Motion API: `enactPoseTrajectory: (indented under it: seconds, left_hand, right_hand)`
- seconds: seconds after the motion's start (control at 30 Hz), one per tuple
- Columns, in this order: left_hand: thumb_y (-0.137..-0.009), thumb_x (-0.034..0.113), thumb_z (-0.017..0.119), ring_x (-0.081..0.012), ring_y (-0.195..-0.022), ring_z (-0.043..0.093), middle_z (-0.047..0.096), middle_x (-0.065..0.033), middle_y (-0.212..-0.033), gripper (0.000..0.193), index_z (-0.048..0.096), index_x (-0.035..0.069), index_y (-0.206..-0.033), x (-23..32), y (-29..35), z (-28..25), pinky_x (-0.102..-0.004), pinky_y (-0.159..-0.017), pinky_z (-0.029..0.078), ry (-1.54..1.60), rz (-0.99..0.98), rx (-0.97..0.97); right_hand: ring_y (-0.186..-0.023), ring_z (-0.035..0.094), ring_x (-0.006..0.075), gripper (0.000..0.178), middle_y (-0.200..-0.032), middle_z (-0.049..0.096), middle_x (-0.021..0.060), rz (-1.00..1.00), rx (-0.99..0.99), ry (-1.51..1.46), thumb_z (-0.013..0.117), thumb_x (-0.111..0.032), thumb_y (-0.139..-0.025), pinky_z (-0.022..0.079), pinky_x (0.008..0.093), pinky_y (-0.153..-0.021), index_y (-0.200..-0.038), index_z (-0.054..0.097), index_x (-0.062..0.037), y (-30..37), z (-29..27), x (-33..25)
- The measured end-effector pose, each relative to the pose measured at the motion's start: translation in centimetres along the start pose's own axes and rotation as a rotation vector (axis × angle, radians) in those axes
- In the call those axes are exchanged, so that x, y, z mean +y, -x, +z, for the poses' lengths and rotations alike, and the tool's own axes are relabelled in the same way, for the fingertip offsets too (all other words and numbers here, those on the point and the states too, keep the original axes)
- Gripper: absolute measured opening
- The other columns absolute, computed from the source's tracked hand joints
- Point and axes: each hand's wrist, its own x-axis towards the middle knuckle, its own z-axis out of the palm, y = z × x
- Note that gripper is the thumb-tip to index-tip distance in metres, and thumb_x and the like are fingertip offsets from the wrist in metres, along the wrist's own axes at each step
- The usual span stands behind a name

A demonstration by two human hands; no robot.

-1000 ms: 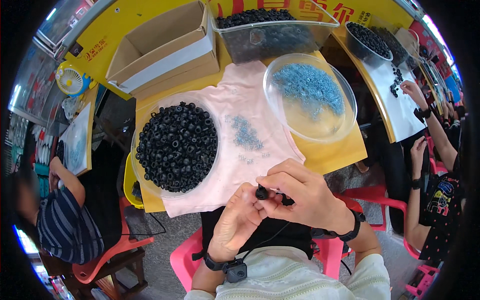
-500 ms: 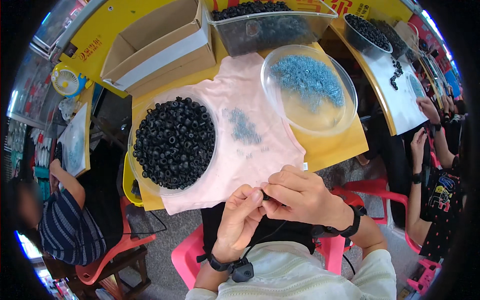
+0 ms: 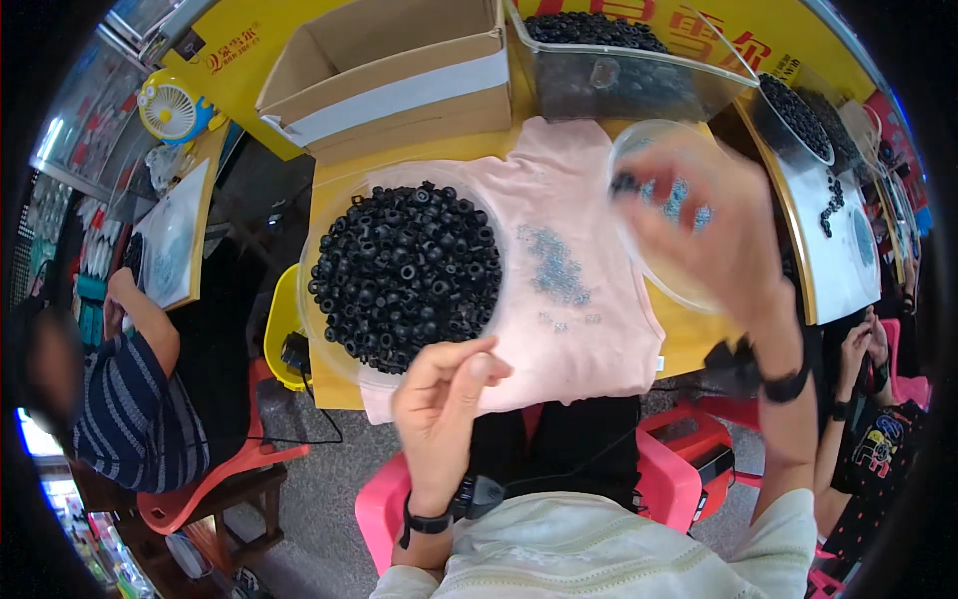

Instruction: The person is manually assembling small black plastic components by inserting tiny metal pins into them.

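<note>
My right hand point(image 3: 714, 225), blurred by motion, is above the clear round tub point(image 3: 654, 265) of small bluish translucent pieces point(image 3: 674, 205). A small black plastic part point(image 3: 624, 184) shows at its fingertips. My left hand point(image 3: 439, 409) is half curled at the near edge of the pink cloth point(image 3: 569, 364), thumb and forefinger slightly apart, and no part can be seen between them. It is close to the other round tub point(image 3: 311, 324), which is heaped with black, hollow, ring-like parts point(image 3: 404, 275). A small patch of bluish pieces point(image 3: 554, 270) lies loose on the cloth.
An open cardboard box point(image 3: 399, 105) and a clear bin point(image 3: 639, 85) of black parts stand along the table's far side. A yellow container point(image 3: 284, 329) is beyond the table's left edge. People sit at neighbouring tables left and right.
My hands have separated. The right one has swung up and right over the tub of bluish pieces with the black part; the left has shifted slightly left and loosened. The view has shifted too.
</note>
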Motion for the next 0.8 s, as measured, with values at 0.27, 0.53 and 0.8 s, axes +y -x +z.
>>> enactPoseTrajectory:
  seconds: [0.27,0.53,0.8]
  left_hand:
    - [-0.083,-0.001,0.069,-0.0177,-0.076,0.057,0.061,-0.0098,-0.086,0.013,0.070,0.000,-0.096,0.8,-3.7,-2.6,-0.0287,-0.069,0.046,-0.832,0.293,0.275]
    - [-0.073,0.004,0.075,-0.0252,-0.086,0.052,0.055,-0.0091,-0.086,0.021,0.069,0.002,-0.093,-0.3,-6.0,-1.6,-0.0341,-0.077,0.042,-1.134,0.358,0.187]
    - [-0.076,0.003,0.073,-0.0275,-0.088,0.050,0.055,-0.0105,-0.092,0.021,0.068,0.001,-0.096,-1.3,-6.2,-1.1,-0.0378,-0.080,0.042,-1.114,0.314,0.176]
  right_hand:
    - [-0.079,0.062,0.0214,0.036,-0.084,0.065,0.0098,0.222,0.063,0.481,0.058,-0.036,-0.094,0.047,0.0328,-0.074,-0.102,0.066,-0.0009,-8.1,-1.5,11.1]
    - [-0.072,0.058,0.0145,0.028,-0.095,0.066,0.0078,0.093,0.101,0.408,0.059,-0.026,-0.093,0.046,0.0285,-0.067,-0.107,0.066,-0.0022,-5.7,-1.3,6.9]
    - [-0.077,0.061,0.0246,0.010,-0.083,0.056,0.0072,0.141,-0.359,-0.049,0.067,-0.012,-0.079,0.050,0.0360,-0.063,-0.086,0.060,-0.0085,7.4,3.3,-1.6]
